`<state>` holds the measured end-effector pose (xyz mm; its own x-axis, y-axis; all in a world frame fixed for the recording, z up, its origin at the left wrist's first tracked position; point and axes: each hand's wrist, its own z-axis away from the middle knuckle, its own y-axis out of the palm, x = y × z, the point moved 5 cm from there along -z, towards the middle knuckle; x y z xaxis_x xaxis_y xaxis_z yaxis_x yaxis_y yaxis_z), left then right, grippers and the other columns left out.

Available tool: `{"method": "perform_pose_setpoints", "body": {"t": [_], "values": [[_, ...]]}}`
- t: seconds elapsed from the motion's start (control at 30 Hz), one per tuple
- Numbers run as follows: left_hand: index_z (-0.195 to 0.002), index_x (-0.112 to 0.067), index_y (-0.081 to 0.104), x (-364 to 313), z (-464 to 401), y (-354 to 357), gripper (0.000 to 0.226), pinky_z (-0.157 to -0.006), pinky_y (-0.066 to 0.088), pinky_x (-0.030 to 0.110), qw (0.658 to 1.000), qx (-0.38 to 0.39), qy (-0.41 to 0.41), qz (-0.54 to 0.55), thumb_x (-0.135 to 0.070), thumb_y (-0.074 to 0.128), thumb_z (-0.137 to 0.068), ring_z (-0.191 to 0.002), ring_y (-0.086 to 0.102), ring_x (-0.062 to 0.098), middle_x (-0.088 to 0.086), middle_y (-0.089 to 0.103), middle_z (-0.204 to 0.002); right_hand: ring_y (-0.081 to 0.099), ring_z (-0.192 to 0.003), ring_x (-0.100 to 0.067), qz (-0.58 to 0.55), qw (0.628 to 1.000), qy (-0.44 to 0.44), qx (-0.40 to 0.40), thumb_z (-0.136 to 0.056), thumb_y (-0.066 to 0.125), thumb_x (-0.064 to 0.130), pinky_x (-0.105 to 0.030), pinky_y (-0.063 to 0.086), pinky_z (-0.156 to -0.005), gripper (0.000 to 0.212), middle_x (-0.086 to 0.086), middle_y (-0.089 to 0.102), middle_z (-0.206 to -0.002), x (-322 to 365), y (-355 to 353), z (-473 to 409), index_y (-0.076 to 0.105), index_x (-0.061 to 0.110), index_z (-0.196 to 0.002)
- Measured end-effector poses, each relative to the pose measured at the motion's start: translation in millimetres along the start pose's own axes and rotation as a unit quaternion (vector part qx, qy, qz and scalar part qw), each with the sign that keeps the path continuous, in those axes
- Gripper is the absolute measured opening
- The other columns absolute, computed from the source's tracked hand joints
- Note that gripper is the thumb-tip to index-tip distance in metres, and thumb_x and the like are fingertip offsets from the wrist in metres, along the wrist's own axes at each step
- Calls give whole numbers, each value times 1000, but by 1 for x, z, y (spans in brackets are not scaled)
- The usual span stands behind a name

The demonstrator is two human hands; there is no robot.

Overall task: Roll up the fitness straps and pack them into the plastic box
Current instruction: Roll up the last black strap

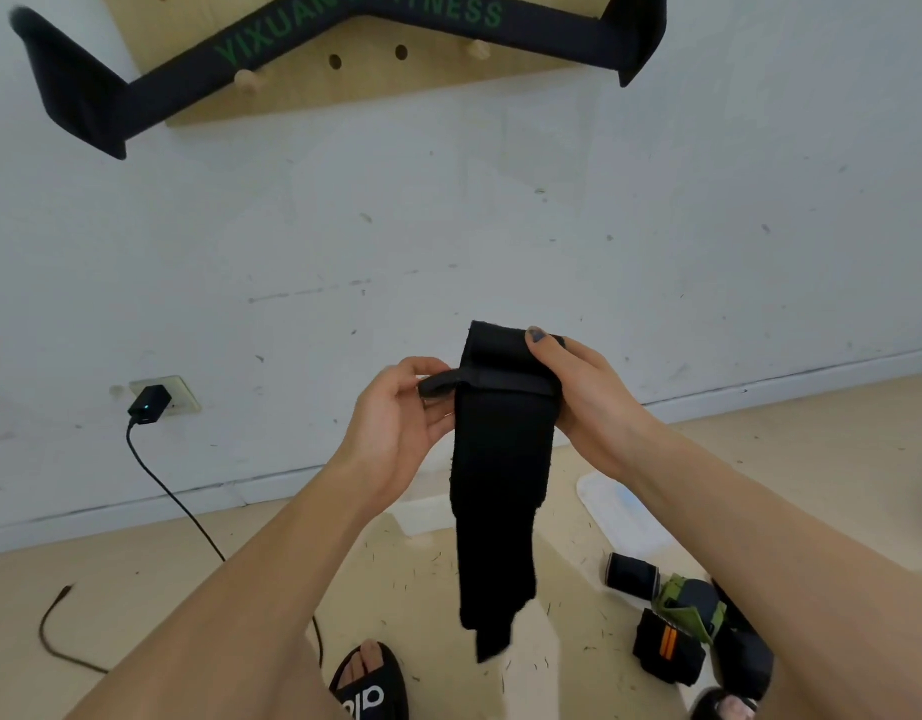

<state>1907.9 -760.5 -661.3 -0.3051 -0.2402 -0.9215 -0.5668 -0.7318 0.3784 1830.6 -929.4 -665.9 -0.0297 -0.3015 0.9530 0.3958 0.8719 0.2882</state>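
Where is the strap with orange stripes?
In the head view, the orange-striped strap lies on the floor at lower right, beside the green strap.

Even, soft daylight fills the scene, bright without harsh glare. The white wall [500, 210] reads pale blue-grey and shows only faint shadows. The floor [137, 605] carries a mild sheen near 6 o'clock. Wide-angle distortion bends the baseboard line and stretches the forearms toward 5 and 7 o'clock. The black strap [500, 485] loses all texture to darkness. Focus is slightly soft throughout, with compression smearing.
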Motion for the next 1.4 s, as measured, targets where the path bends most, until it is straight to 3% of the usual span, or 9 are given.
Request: {"method": "perform_pose_setpoints", "body": {"t": [0.1,0.2,0.33,0.5,0.73,0.87,1.0,1.2,1.4], "values": [[-99,-7,55,-3,1,2,26,-100,51,41,999,22,-14,30,-12,30,-100,-100,69,30,16,72,-100,72,-111,-24,-3,1000,-3,-3,-105,57,40,-33,59,-88,42,-13,73,-124,1,-1,0,66,6,-128],[-88,-8,60,-3,1,6,26,-92,51,34,997,26,6,-67,-8,39,-102,-89,65,21,4,67,-88,72,-95,-15,8,1000,-2,-6,-105,57,38,-25,56,-77,37,-6,74,-109,0,1,3,67,7,-123],[-87,-15,57,-4,4,13,19,-85,49,31,985,21,36,-165,-12,48,-104,-85,63,13,-3,66,-88,73,-97,-16,35,999,-12,-18,-105,58,37,-25,57,-77,34,-8,74,-112,-1,4,3,67,8,-121],[-98,-21,48,-1,6,15,19,-83,56,27,952,-7,88,-293,-20,67,-98,-99,70,21,6,70,-107,75,-95,-18,30,999,-13,-15,-104,60,35,-27,58,-79,32,-13,74,-116,-3,7,5,67,8,-119],[-130,-40,38,0,4,14,48,-92,59,36,970,15,47,-239,-23,70,-97,-105,73,21,7,73,-118,75,-98,-22,26,999,-11,21,-104,61,27,-25,58,-76,29,-18,72,-120,-1,9,8,65,4,-121],[-140,-57,35,-2,4,15,64,-91,60,32,970,34,50,-234,-22,68,-99,-106,73,21,8,73,-114,74,-96,-20,26,999,-16,43,-103,62,22,-24,57,-75,25,-13,74,-111,0,10,9,66,5,-122],[-128,-45,54,-4,5,15,42,-89,60,34,962,55,60,-261,-17,66,-100,-109,71,22,9,68,-120,72,-97,-22,41,997,-23,69,-102,63,16,-28,57,-79,23,-12,72,-107,0,10,10,65,6,-123],[-115,-35,57,-6,7,14,33,-87,62,42,964,55,75,-248,-8,65,-99,-100,73,25,10,65,-119,71,-98,-21,41,994,-18,96,-100,64,12,-26,56,-80,24,-11,72,-109,2,12,12,63,9,-124],[-112,-32,58,-10,5,12,30,-81,63,41,958,55,97,-265,-6,64,-99,-94,71,23,11,62,-118,74,-105,-20,57,991,41,114,-104,57,44,-36,60,-88,28,0,73,-122,-6,15,15,64,33,-128]]}}
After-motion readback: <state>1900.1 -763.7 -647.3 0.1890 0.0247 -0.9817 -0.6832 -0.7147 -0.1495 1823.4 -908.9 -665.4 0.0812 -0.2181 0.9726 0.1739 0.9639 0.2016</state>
